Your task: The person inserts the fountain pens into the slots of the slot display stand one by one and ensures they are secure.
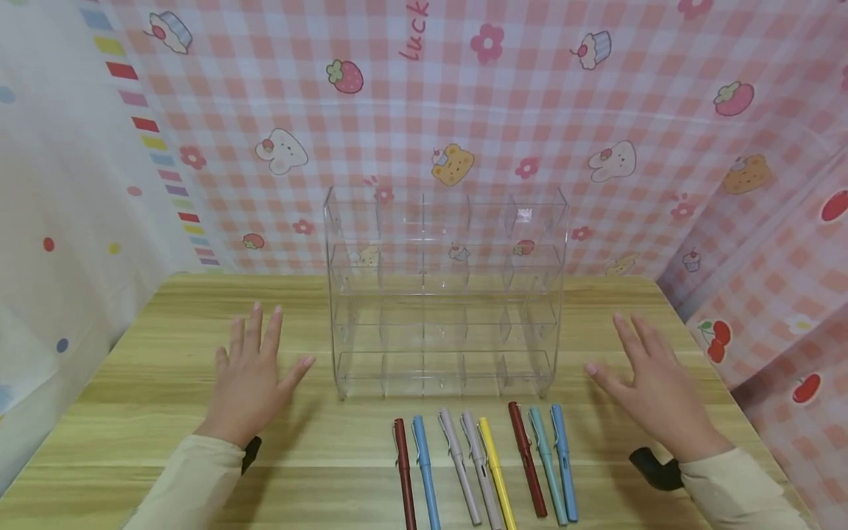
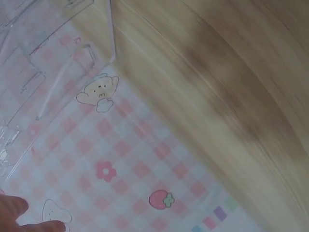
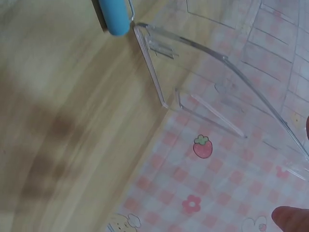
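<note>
A clear acrylic rack (image 1: 444,324) with tiers of small compartments stands upright on the table, its compartments bare. My left hand (image 1: 248,383) is to its left, fingers spread, holding nothing. On the other side my right hand (image 1: 656,390) is likewise spread, apart from the rack. In front of the rack lie several capped pens: a dark red pen (image 1: 403,471), a blue pen (image 1: 425,471), two greyish-lilac pens, a yellow pen (image 1: 497,471), another dark red pen (image 1: 528,460), a teal pen (image 1: 548,467) and another blue pen (image 1: 564,464). The right wrist view shows one blue pen end (image 3: 115,17).
The wood-grain table (image 1: 165,353) ends at a pink checked cloth (image 1: 397,118) hanging behind the rack. More patterned cloth (image 1: 788,316) hangs at the right, and a white dotted cloth (image 1: 66,184) at the left. A black strap (image 1: 656,469) shows at the right wrist.
</note>
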